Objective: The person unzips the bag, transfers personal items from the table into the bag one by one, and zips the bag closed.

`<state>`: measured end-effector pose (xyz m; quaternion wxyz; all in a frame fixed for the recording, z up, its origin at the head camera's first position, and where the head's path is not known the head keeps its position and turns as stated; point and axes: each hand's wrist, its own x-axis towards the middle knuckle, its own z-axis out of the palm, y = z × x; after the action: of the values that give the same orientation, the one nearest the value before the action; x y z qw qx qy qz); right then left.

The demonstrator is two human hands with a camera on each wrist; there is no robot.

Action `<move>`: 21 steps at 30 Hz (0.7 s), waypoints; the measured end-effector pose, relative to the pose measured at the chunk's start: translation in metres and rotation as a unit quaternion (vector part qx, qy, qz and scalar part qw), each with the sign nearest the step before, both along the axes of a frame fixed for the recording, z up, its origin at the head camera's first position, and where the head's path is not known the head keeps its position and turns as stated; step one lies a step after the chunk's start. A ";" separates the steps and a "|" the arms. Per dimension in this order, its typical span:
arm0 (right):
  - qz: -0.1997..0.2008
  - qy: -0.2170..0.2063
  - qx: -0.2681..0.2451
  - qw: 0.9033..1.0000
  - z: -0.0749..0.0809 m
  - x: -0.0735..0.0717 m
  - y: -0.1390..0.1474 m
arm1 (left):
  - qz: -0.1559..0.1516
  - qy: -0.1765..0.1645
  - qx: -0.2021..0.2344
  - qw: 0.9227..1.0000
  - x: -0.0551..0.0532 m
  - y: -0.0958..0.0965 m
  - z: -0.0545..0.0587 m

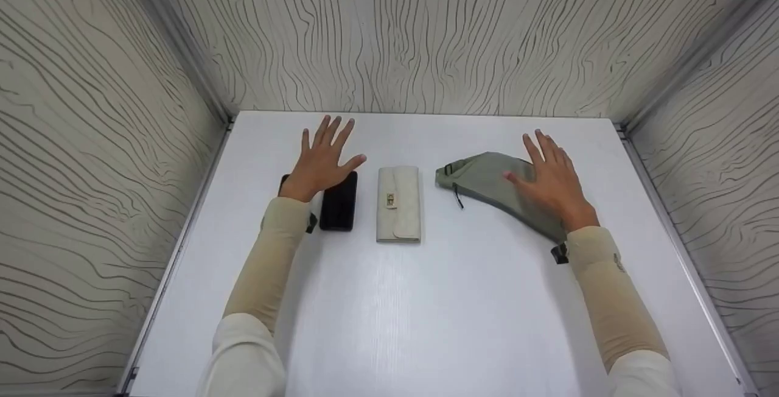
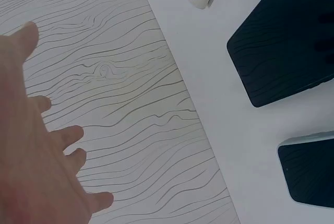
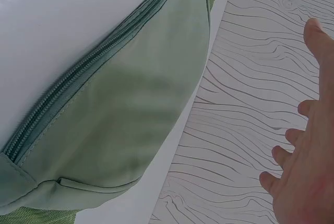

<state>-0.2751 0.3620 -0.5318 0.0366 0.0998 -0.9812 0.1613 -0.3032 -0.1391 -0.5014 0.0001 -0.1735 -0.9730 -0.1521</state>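
My left hand (image 1: pixel 319 165) hovers with spread fingers above two dark-screened phones. One phone (image 1: pixel 339 205) shows beside the wrist; the other phone (image 2: pixel 313 174) is mostly hidden under the hand in the head view but appears at the lower right of the left wrist view. To their right lies a cream wallet (image 1: pixel 398 217) with a gold clasp, flap closed. Over the right part of a sage-green waist bag (image 1: pixel 487 181) my right hand (image 1: pixel 551 187) is held, fingers extended, holding nothing. The bag's zipper (image 3: pixel 88 70) looks closed in the right wrist view.
All the items lie on a white table (image 1: pixel 456 312). Wood-grain patterned panels stand behind it (image 1: pixel 389 38) and along both sides. A black buckle (image 1: pixel 560 254) of the bag sticks out by my right wrist.
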 end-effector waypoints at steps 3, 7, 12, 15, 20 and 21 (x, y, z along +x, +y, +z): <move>-0.003 0.003 -0.005 1.000 -0.001 0.000 -0.002 | -0.006 0.003 0.009 1.000 0.000 0.002 0.001; -0.003 0.023 -0.004 1.000 -0.002 0.000 -0.005 | -0.020 0.014 0.020 1.000 0.001 0.005 0.002; -0.002 0.029 -0.011 1.000 -0.002 0.000 -0.010 | -0.029 0.019 0.033 0.999 0.000 0.008 0.001; -0.004 0.027 -0.019 0.999 -0.001 0.001 -0.013 | -0.033 0.023 0.039 0.998 0.000 0.011 0.001; -0.003 0.028 -0.028 0.999 0.002 0.002 -0.018 | -0.046 0.054 0.052 0.996 0.000 0.018 0.001; -0.003 0.029 -0.029 0.999 0.002 0.002 -0.019 | -0.050 0.061 0.057 0.995 0.000 0.020 0.001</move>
<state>-0.2729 0.3425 -0.5293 0.0680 0.1003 -0.9750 0.1864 -0.3033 -0.1194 -0.5000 0.0619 -0.2305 -0.9512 -0.1958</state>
